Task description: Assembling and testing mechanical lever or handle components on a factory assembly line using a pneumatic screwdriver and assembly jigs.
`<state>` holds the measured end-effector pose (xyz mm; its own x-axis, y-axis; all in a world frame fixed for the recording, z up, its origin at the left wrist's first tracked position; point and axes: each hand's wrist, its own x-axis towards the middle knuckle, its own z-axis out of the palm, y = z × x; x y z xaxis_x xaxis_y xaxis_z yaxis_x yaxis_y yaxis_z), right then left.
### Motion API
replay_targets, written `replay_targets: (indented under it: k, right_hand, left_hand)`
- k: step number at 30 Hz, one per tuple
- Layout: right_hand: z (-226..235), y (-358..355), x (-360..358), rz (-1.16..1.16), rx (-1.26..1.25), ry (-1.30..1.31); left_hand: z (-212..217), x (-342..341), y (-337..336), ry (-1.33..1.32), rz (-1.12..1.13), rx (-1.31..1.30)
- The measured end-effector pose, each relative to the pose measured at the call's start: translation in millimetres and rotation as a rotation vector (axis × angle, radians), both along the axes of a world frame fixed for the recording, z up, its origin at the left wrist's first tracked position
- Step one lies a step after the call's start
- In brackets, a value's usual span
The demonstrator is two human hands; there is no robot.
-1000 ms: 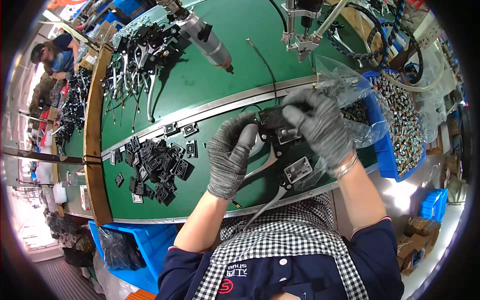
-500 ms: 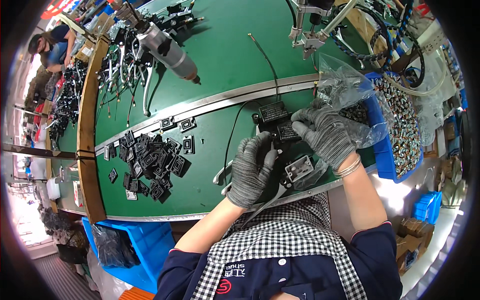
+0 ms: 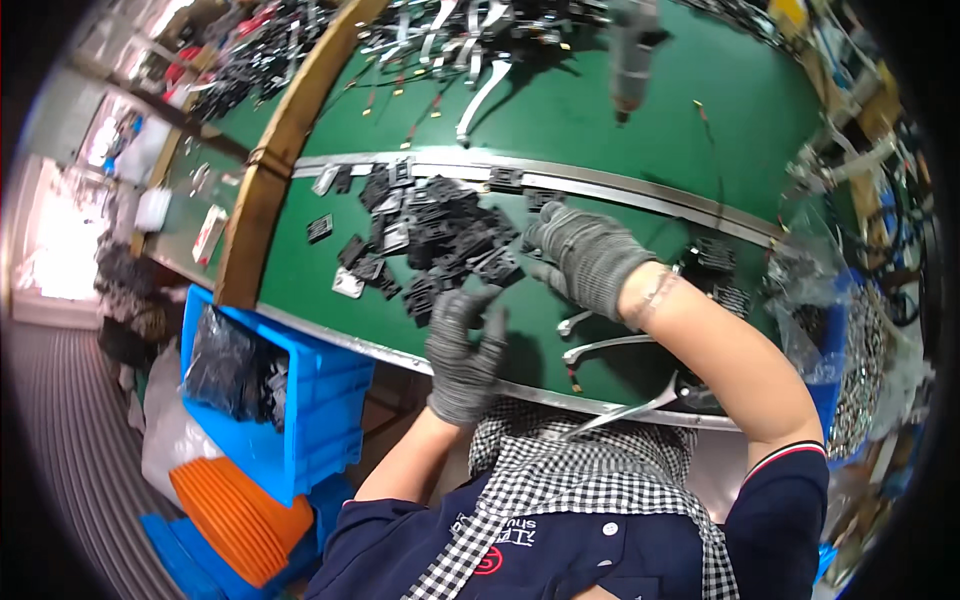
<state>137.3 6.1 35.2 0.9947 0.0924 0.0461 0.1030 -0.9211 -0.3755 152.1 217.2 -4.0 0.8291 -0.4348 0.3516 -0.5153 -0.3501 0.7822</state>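
Observation:
A heap of small black rectangular covers (image 3: 440,235) lies on the green table. My left hand (image 3: 465,352), in a grey knitted glove, is at the heap's near edge, fingers and thumb apart, nothing visible in it. At the heap's right side my gloved right hand (image 3: 590,260) reaches over a loose black cover that its fingers partly hide; the thumb stands apart from the curled fingers. Two more loose covers lie beyond, one on the metal strip (image 3: 506,178). Black box-shaped modules (image 3: 714,254) sit to the right of my right forearm. Silver levers (image 3: 605,345) lie below that hand.
A wooden bar (image 3: 262,190) borders the table on the left. Silver levers with cables (image 3: 480,45) are piled at the back. A power driver (image 3: 630,75) hangs above the table. Blue bins stand at the lower left (image 3: 325,405) and right (image 3: 830,375), the right one holding metal parts.
Both hands have left the black modules and moved left to the cover heap. The view has swung left, showing more of the blue bin and orange stack.

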Motion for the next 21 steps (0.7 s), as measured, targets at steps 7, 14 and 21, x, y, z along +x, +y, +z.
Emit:
replay_targets:
  k: [7, 14, 21]
  right_hand:
    - [-37, 42, 35, -0.047, 0.012, 0.120]
    - [-29, 38, 38, 0.044, -0.092, 0.149]
    - [-38, 33, 35, 0.047, -0.033, 0.043]
  left_hand:
    - [-11, 102, 110, -0.352, 0.338, 0.555]
    - [4, 182, 129, -0.026, -0.120, 0.880]
    - [23, 182, 112, -0.097, -0.144, 0.864]
